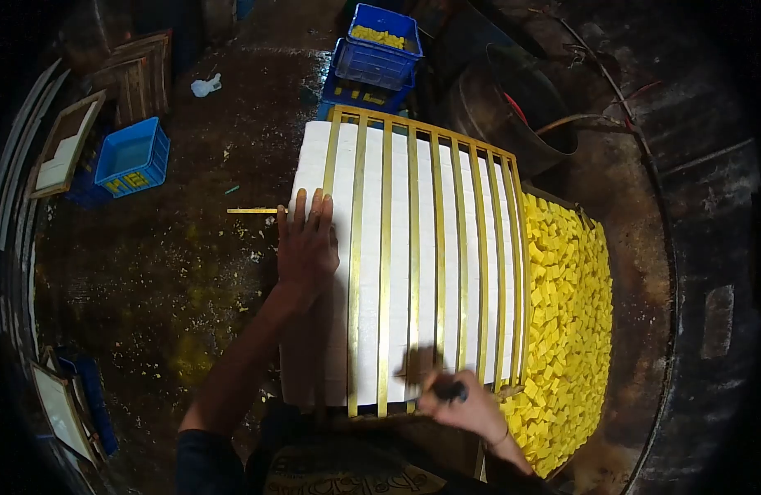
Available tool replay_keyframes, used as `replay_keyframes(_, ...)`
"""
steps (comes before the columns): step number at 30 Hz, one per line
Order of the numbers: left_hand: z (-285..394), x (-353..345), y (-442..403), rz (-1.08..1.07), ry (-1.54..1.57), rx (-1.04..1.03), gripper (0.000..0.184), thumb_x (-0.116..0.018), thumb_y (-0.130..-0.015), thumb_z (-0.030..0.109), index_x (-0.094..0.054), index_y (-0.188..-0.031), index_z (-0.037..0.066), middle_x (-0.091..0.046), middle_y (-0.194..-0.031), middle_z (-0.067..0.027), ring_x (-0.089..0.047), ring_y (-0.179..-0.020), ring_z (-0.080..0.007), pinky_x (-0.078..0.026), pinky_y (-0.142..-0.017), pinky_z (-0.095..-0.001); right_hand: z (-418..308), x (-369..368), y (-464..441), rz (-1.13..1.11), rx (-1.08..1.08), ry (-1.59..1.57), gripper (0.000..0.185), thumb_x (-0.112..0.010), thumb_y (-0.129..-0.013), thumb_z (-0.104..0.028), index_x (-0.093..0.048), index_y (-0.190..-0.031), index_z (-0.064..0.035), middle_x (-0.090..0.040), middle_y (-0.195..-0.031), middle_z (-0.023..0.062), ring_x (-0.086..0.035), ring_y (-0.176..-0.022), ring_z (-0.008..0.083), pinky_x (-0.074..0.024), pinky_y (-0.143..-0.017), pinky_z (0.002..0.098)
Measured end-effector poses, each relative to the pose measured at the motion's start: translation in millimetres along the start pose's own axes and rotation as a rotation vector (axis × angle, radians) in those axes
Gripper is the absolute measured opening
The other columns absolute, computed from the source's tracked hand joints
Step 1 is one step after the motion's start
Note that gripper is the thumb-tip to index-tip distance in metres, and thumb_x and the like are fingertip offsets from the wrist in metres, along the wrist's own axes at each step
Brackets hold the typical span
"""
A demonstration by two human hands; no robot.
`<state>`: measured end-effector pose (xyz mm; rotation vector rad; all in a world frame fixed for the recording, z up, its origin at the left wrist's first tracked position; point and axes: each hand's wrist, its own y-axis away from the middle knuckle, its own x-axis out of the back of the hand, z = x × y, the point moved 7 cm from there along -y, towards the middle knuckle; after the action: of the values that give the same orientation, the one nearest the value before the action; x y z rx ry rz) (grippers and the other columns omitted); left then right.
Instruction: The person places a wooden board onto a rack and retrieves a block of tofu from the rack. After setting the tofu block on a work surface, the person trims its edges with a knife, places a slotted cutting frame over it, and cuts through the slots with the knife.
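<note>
A large white slab (368, 247) lies beneath a yellow slatted frame (385, 206), whose long bars run from the far edge to the near edge. My left hand (308, 243) rests flat on the slab's left side with fingers stretched out, close to the leftmost bar. At the near edge, right of the middle, my right hand (475, 408) is closed round a dark-handled tool (450, 388). Its working end is blurred by motion, so I cannot tell its kind. A shadow falls on the slab beside that hand.
Many small yellow blocks (562, 313) are heaped right of the frame. Blue crates (389, 62) stand stacked beyond it, with a large drum (512, 107) alongside. A light-blue crate (133, 157) sits at left on the stained floor (150, 289). Wooden frames (133, 78) lean behind it.
</note>
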<state>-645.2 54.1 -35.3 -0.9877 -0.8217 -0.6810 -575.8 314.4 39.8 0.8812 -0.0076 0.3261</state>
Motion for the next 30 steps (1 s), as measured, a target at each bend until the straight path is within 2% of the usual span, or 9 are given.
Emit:
replay_keyframes(4, -0.1, -1.0, 0.0, 0.067, 0.007, -0.025, 0.051, -0.054, -0.086, 0.015, -0.043, -0.133, 0.003, -0.044, -0.139, -0.0130, -0.031, -0.135, -0.0334, -0.022, -0.110, -0.0578, 26.0, -36.0, 46.9, 0.402, -1.396, -2.371, 0.009, -0.064, -0.078, -0.002, -0.057, -0.081, -0.0059, -0.060, -0.075, 0.0032, -0.055, -0.062, 0.0095, -0.0439, -0.051, 0.0285)
replay_keyframes(7, -3.4, 2.2, -0.1, 0.103, 0.036, -0.015, 0.050, -0.055, -0.085, 0.015, -0.045, -0.132, 0.001, -0.045, -0.138, -0.0135, -0.034, -0.134, -0.0345, -0.024, -0.109, -0.0583, 117.9, -140.9, 53.0, 0.933, -1.897, -2.179, 0.015, -0.066, -0.084, -0.016, -0.059, -0.079, -0.0042, -0.054, -0.061, -0.0019, -0.051, -0.056, 0.0060, -0.0401, -0.052, 0.0211)
replay_keyframes(11, -1.5, 7.3, -1.3, 0.050, 0.067, 0.023, 0.051, -0.058, -0.085, 0.012, -0.046, -0.133, 0.001, -0.043, -0.142, -0.0130, -0.032, -0.135, -0.0375, -0.025, -0.108, -0.0580, 173.7, -317.9, -9.6, 0.783, -1.845, -1.567, 0.023, -0.066, -0.078, -0.022, -0.058, -0.082, -0.0014, -0.056, -0.062, 0.0158, -0.054, -0.056, 0.0285, -0.0447, -0.058, 0.0362)
replay_keyframes(15, -2.0, 11.7, -2.4, 0.033, 0.072, 0.027, 0.051, -0.059, -0.084, 0.012, -0.048, -0.133, 0.001, -0.041, -0.143, -0.0117, -0.031, -0.136, -0.0366, -0.024, -0.109, -0.0578, 169.0, -355.8, -37.2, 0.498, -1.797, -1.462, 0.028, -0.066, -0.076, -0.025, -0.059, -0.081, 0.0020, -0.059, -0.067, 0.0219, -0.056, -0.062, 0.0407, -0.0475, -0.064, 0.0417)
replay_keyframes(17, -2.9, 12.2, 1.8, 0.017, 0.087, 0.026, 0.051, -0.059, -0.084, 0.012, -0.048, -0.133, 0.002, -0.041, -0.144, -0.0112, -0.030, -0.137, -0.0361, -0.024, -0.109, -0.0578, 161.6, -312.6, -22.5, 0.442, -1.732, -1.602, 0.031, -0.065, -0.077, -0.028, -0.060, -0.076, 0.0025, -0.060, -0.064, 0.0202, -0.058, -0.058, 0.0363, -0.0486, -0.061, 0.0393)
replay_keyframes(21, -3.8, 1.2, 0.3, -0.079, 0.016, 0.032, 0.051, -0.050, -0.090, 0.019, -0.043, -0.138, 0.005, -0.034, -0.148, -0.0093, -0.020, -0.141, -0.0330, -0.018, -0.112, -0.0569, 61.7, -118.4, -15.2, 0.547, -1.837, -2.790, 0.016, -0.061, -0.085, -0.015, -0.064, -0.079, -0.0008, -0.066, -0.066, 0.0086, -0.064, -0.064, 0.0099, -0.0476, -0.052, 0.0258)
replay_keyframes(25, -4.7, -4.2, 0.2, -0.150, -0.021, 0.038, 0.052, -0.044, -0.093, 0.023, -0.038, -0.141, 0.005, -0.031, -0.151, -0.0086, -0.014, -0.143, -0.0310, -0.015, -0.114, -0.0552, 20.9, 7.9, -2.9, -0.159, -1.294, -2.680, 0.010, -0.069, -0.073, -0.004, -0.065, -0.083, -0.0056, -0.062, -0.072, 0.0006, -0.057, -0.067, 0.0089, -0.0435, -0.057, 0.0253)
replay_keyframes(28, -4.2, -1.6, -0.4, -0.138, 0.009, 0.031, 0.052, -0.046, -0.092, 0.021, -0.039, -0.141, 0.004, -0.033, -0.149, -0.0100, -0.017, -0.142, -0.0322, -0.016, -0.113, -0.0553, 57.6, -29.6, 10.9, 0.433, -1.538, -2.772, 0.008, -0.068, -0.077, -0.006, -0.062, -0.081, -0.0039, -0.061, -0.071, 0.0000, -0.056, -0.064, 0.0078, -0.0415, -0.054, 0.0237)
replay_keyframes(30, -6.2, 1.2, 0.6, -0.130, 0.025, 0.041, 0.052, -0.046, -0.091, 0.020, -0.039, -0.140, 0.004, -0.035, -0.149, -0.0108, -0.019, -0.142, -0.0329, -0.017, -0.113, -0.0555, 108.8, -101.4, 20.0, 0.766, -1.812, -2.332, 0.013, -0.067, -0.083, -0.013, -0.060, -0.078, -0.0035, -0.056, -0.061, -0.0027, -0.053, -0.058, 0.0030, -0.0413, -0.051, 0.0220)
